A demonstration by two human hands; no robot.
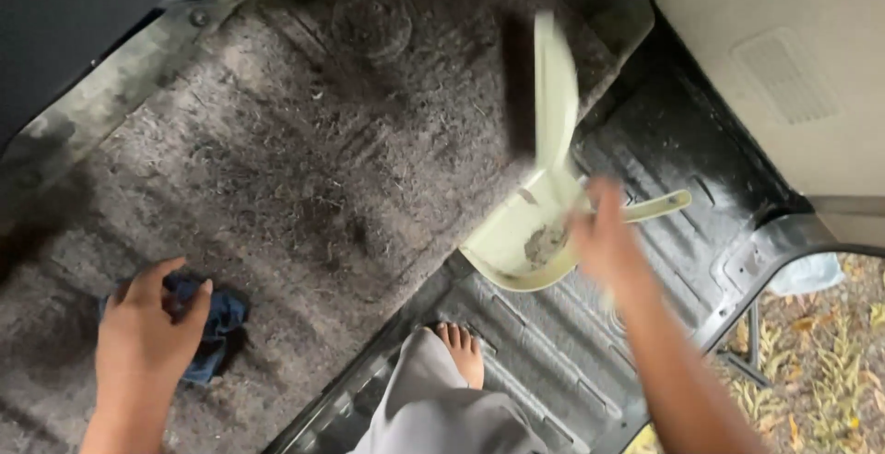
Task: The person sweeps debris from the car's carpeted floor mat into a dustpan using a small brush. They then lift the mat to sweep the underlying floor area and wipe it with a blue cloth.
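Leftmost, the left hand rests palm-down on the grey floor carpet near its lower-left edge, fingers curled onto a dark blue cloth bunched beneath it. At the carpet's right edge, a pale green dustpan sits where the carpet meets the black ribbed floor panel, with dirt inside it. A pale brush, blurred, stands above the dustpan. The right hand, also blurred, is closed around the brush's handle. A bare foot rests on the panel's near edge.
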